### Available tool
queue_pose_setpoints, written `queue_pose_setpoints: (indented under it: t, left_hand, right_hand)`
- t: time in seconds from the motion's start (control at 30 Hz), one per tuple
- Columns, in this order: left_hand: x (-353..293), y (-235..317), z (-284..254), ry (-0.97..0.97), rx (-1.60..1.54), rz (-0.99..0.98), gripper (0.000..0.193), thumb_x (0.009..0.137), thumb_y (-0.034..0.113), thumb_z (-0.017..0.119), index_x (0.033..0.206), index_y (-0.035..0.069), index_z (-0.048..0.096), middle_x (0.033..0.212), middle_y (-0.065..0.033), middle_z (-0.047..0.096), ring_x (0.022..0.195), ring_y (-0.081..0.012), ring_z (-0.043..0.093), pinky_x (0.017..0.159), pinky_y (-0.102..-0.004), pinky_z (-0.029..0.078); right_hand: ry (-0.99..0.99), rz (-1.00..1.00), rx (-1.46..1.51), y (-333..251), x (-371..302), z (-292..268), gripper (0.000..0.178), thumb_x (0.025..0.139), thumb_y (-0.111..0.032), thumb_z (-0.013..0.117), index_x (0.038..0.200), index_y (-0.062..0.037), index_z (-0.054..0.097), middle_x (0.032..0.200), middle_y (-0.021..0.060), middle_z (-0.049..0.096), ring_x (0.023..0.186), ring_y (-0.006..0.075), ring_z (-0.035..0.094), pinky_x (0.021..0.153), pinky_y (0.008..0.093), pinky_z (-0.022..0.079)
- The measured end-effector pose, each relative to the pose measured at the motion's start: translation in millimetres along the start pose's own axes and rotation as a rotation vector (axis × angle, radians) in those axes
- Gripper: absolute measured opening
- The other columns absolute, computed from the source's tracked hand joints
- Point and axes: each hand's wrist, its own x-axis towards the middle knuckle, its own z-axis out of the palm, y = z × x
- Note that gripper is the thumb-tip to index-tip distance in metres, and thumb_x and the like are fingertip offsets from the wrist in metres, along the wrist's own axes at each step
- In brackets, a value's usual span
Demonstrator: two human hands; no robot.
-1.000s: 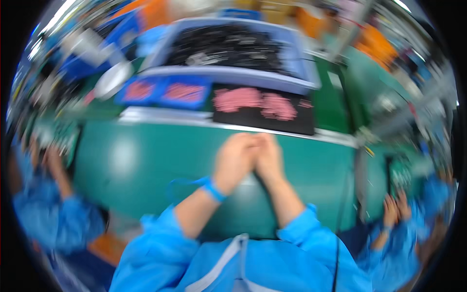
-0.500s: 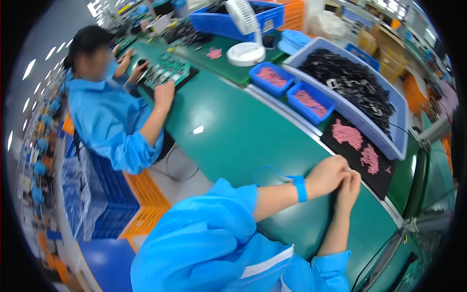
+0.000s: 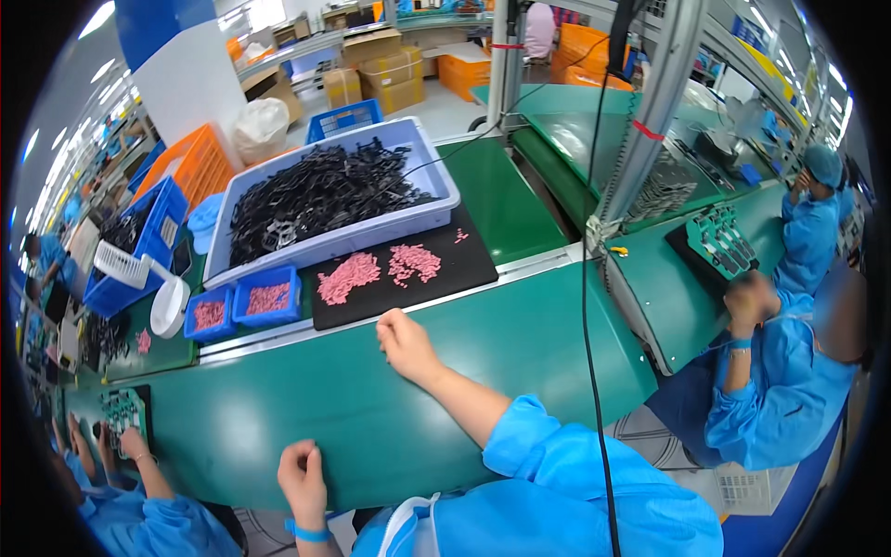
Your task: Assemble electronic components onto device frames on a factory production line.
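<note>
My left hand (image 3: 304, 476), with a blue band at its wrist, hovers low over the near edge of the green work surface (image 3: 408, 446). Its fingers are curled in and the thumb lies against them; whatever they may hold is hidden. Farther ahead, my right hand (image 3: 408, 348) is closed, its knuckles near the front edge of a black mat (image 3: 408, 302). Any thing inside that grip cannot be seen. Two heaps of small pink pieces, a left heap (image 3: 349, 278) and a right heap (image 3: 414, 264), lie on the mat.
Behind the mat stands a large pale-blue bin (image 3: 436, 190) of black parts. Two blue trays (image 3: 267, 295) hold pink pieces, beside a white fan (image 3: 169, 306). A black cable (image 3: 591, 371) hangs at right. Co-workers sit at both sides, a green board fixture (image 3: 719, 243) near the right one.
The view has swung right, bringing a right-hand co-worker into sight. My hands, together before, are now apart: the left nearer me, the right by the mat.
</note>
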Motion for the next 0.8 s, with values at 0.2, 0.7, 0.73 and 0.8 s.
queue_pose_setpoints:
  t: [0.2,0.7,0.73,0.8]
  left_hand:
    - [-49.4,26.3,-15.1,0.054,0.202,0.003,0.012,0.087,0.010,0.058,0.087,-0.001,0.061,0.081,-0.0118,0.060,0.074,-0.0208,0.056,0.067,-0.0324,0.045]
    - [-43.5,12.7,27.8,0.160,0.359,0.319,0.006,0.083,0.002,0.057,0.079,0.001,0.052,0.075,-0.0105,0.051,0.066,-0.0240,0.049,0.059,-0.0353,0.039]
    - [-42.6,10.8,27.1,0.168,0.359,0.310,0.006,0.083,0.002,0.057,0.079,0.001,0.052,0.075,-0.0105,0.051,0.066,-0.0240,0.049,0.059,-0.0353,0.039]
    - [-42.3,5.5,22.8,0.162,0.412,0.352,0.006,0.083,0.001,0.057,0.078,0.001,0.053,0.076,-0.0111,0.052,0.067,-0.0253,0.049,0.060,-0.0357,0.039]
  right_hand:
    - [-0.024,0.084,0.005,-8.6,-2.8,1.6,0.012,0.090,-0.014,0.054,0.093,-0.0032,0.051,0.084,0.0183,0.061,0.081,0.0379,0.060,0.070,0.0448,0.047]
    - [-0.057,0.088,-0.018,-8.8,-1.6,3.0,0.012,0.090,-0.015,0.054,0.092,-0.0028,0.052,0.083,0.0180,0.061,0.080,0.0368,0.061,0.070,0.0440,0.048]
    - [-0.047,0.069,-0.030,-7.9,-1.5,2.7,0.012,0.090,-0.015,0.054,0.092,-0.0029,0.052,0.082,0.0176,0.061,0.079,0.0364,0.061,0.070,0.0436,0.048]
    - [-0.076,0.055,-0.039,-9.0,-1.7,5.8,0.012,0.090,-0.015,0.054,0.092,-0.0031,0.052,0.082,0.0172,0.061,0.079,0.0359,0.061,0.069,0.0433,0.048]
